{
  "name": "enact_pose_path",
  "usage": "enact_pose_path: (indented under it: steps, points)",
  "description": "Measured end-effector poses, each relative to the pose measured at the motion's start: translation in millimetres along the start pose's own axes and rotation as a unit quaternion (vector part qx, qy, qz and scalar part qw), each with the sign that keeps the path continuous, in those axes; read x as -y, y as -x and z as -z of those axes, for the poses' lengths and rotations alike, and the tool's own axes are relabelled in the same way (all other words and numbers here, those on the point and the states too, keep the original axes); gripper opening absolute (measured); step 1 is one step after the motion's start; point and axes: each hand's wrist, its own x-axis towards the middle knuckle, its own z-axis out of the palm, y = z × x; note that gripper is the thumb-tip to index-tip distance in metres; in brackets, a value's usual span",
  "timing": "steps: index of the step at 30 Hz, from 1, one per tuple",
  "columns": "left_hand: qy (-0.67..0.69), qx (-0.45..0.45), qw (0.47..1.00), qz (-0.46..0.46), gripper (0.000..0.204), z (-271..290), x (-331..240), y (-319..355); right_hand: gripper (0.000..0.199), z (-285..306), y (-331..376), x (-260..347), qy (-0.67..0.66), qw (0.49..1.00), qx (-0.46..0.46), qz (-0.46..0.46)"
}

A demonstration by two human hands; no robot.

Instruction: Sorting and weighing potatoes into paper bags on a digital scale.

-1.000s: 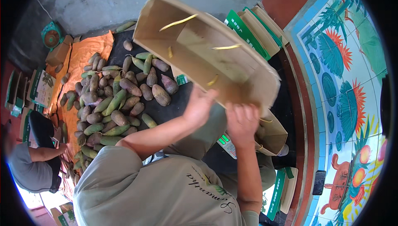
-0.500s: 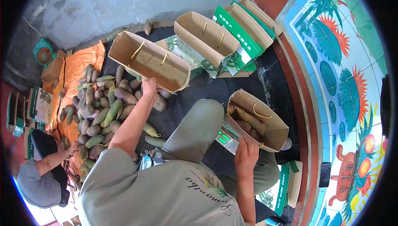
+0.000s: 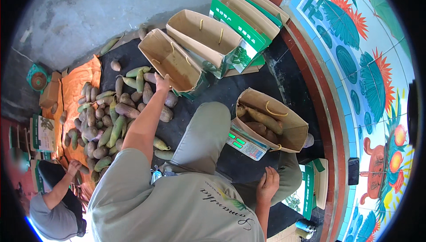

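Observation:
My left hand point(image 3: 163, 83) grips the near corner of a cardboard gift box point(image 3: 173, 66). That box has an open top, yellow cord handles and nothing visible inside. Close to its left side lies a heap of long green radishes point(image 3: 117, 128) and purple-brown roots point(image 3: 126, 110). My right hand point(image 3: 267, 186) hangs over my right thigh with loosely bent fingers and nothing in it. Just beyond it, a second cardboard box point(image 3: 290, 128) holds several brownish roots point(image 3: 265, 122). This box rests on a digital scale point(image 3: 248, 146) with lit green displays.
Another open box point(image 3: 199, 33) stands behind the held one, beside stacked green-and-brown cartons point(image 3: 248, 17). At the left, a co-worker's hand point(image 3: 74, 166) is at the heap's edge. An orange sheet point(image 3: 80, 82) lies under part of the heap. A tiled wall point(image 3: 355, 86) borders the right.
My left hand has set the box lower and to the right, turned beside the other open box. My right hand has let go of the filled box's edge and drawn back toward me.

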Motion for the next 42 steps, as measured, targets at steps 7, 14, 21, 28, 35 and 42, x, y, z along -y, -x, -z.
enact_pose_path:
  steps: [7,14,21,28,35,42]
  points:
    - [-0.024,0.007,0.999,-0.031,0.081,10.1,18.1,-11.3,0.025,-2.7,-0.3,-3.4,-0.021,1.000,-0.012,-0.006]
    - [-0.064,-0.041,0.992,-0.100,0.079,17.3,17.1,16.5,0.026,1.5,3.8,-11.9,-0.016,0.998,-0.053,-0.022]
    - [-0.015,-0.054,0.967,-0.249,0.060,18.1,22.3,35.5,0.016,13.5,8.0,-7.2,-0.080,0.989,-0.080,-0.095]
    - [-0.021,-0.068,0.930,-0.359,0.057,24.5,-6.8,88.7,0.008,48.0,-20.9,64.6,-0.520,0.796,0.310,0.000]
    - [0.023,0.004,0.915,-0.403,0.058,7.4,-34.4,140.4,0.025,41.3,-37.6,82.3,-0.529,0.681,0.488,0.139]
    - [0.022,0.041,0.908,-0.417,0.055,1.4,-32.8,145.9,0.045,41.1,-39.1,88.9,-0.447,0.712,0.527,0.124]
